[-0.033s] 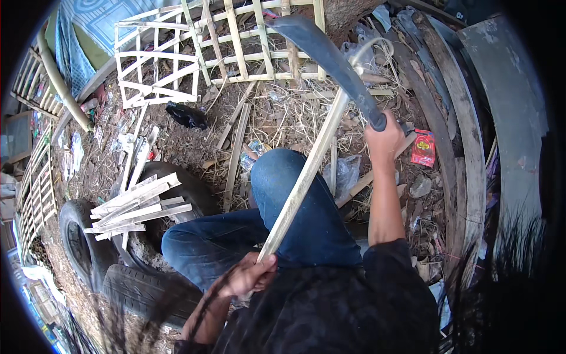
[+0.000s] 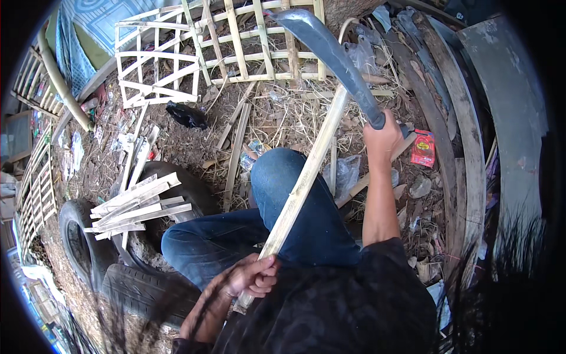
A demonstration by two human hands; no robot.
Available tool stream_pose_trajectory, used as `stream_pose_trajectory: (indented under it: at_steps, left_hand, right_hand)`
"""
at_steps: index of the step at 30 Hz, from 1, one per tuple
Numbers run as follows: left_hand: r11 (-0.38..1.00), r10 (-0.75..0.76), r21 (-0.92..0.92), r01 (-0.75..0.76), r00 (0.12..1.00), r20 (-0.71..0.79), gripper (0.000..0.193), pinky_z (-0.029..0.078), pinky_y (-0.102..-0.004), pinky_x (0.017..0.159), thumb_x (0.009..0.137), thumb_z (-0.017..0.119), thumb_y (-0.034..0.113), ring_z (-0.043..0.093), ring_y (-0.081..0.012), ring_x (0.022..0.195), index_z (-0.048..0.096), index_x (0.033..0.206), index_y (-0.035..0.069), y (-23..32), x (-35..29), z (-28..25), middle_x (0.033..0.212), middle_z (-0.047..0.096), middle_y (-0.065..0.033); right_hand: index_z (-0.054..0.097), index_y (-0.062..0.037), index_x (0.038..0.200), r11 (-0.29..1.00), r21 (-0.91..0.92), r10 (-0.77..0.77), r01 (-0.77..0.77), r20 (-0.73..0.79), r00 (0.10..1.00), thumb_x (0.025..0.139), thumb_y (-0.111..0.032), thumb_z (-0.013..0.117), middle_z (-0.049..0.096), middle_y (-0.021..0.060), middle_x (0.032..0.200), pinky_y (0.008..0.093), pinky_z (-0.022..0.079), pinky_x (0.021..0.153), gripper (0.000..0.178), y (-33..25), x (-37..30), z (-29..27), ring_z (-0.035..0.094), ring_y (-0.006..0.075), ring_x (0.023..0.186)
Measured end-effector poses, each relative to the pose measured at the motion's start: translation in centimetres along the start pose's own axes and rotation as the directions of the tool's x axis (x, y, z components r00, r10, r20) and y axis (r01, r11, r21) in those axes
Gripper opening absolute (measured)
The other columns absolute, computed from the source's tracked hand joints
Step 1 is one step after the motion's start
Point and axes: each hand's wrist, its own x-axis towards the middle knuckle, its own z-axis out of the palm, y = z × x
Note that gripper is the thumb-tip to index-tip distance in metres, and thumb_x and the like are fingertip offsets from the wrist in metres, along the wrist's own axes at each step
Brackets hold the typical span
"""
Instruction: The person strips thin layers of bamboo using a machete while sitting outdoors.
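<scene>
My left hand [image 2: 252, 278] is closed around the lower part of a long, pale bamboo strip [image 2: 303, 183]. The strip slants up and right across my bent knee, its short lower end showing below the fist. My right hand [image 2: 384, 140] grips the handle of a dark machete with a curved, hooked blade [image 2: 333, 54]. That blade points to the upper left and crosses the strip's far end; whether it touches cannot be made out. Behind the blade a thin pale curl [image 2: 348, 25] rises, its lower part hidden.
Bamboo lattice panels [image 2: 236, 41] lie ahead. Cut bamboo slats [image 2: 138, 206] are piled at the left above old tyres [image 2: 82, 236]. Weathered planks [image 2: 466, 147] line the right side. A red packet [image 2: 423, 147], a black plastic bag [image 2: 186, 115], and shavings litter the ground.
The strip appears turned, showing a broader face, and more of its lower end shows below my left hand. The thin curl near the blade has shifted up and left. The machete moved slightly.
</scene>
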Motion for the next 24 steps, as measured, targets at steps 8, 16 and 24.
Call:
stream_pose_trajectory:
  at_steps: [8, 16, 24]
  left_hand:
    - [0.945, 0.228, 0.313, -0.090, 0.870, -0.437, 0.043, 0.025, -0.0225, 0.045, 0.101, 0.044, 0.042, 0.032, -0.0033, 0.051, 0.047, 0.073, 0.010, 1.6, -2.1, 0.4, 0.061, 0.041, 0.0067]
    - [0.694, 0.376, 0.710, 0.122, 0.779, -0.501, 0.040, 0.036, -0.0328, 0.056, 0.101, 0.045, 0.034, 0.038, -0.0104, 0.064, 0.052, 0.085, -0.001, 2.4, -1.7, 1.8, 0.064, 0.042, -0.0008]
    - [0.778, 0.388, 0.623, -0.087, 0.846, -0.366, 0.042, 0.033, -0.0303, 0.053, 0.101, 0.043, 0.037, 0.036, -0.0095, 0.061, 0.050, 0.080, 0.002, 0.6, -0.6, 0.9, 0.062, 0.040, 0.0000]
  right_hand:
    - [0.065, -0.0110, 0.081, 0.965, -0.027, 0.257, -0.261, 0.290, 0.922, 0.068, -0.017, 0.070, 0.065, 0.0127, 0.065, 0.0466, 0.049, 0.061, 0.015, -2.7, -3.7, 0.8, 0.064, 0.0384, 0.067]
    - [0.057, 0.0005, 0.078, 0.755, 0.533, 0.079, -0.382, 0.504, 0.860, 0.074, -0.006, 0.068, 0.056, 0.0039, 0.062, 0.0334, 0.046, 0.055, 0.013, -2.4, -4.0, -2.1, 0.055, 0.0144, 0.053]
    - [0.040, -0.0084, 0.077, -0.167, 0.349, -0.255, -0.922, 0.888, 0.383, 0.076, -0.006, 0.054, 0.037, 0.0012, 0.051, 0.0298, 0.033, 0.041, 0.014, -3.2, -4.9, -5.7, 0.038, 0.0123, 0.038]
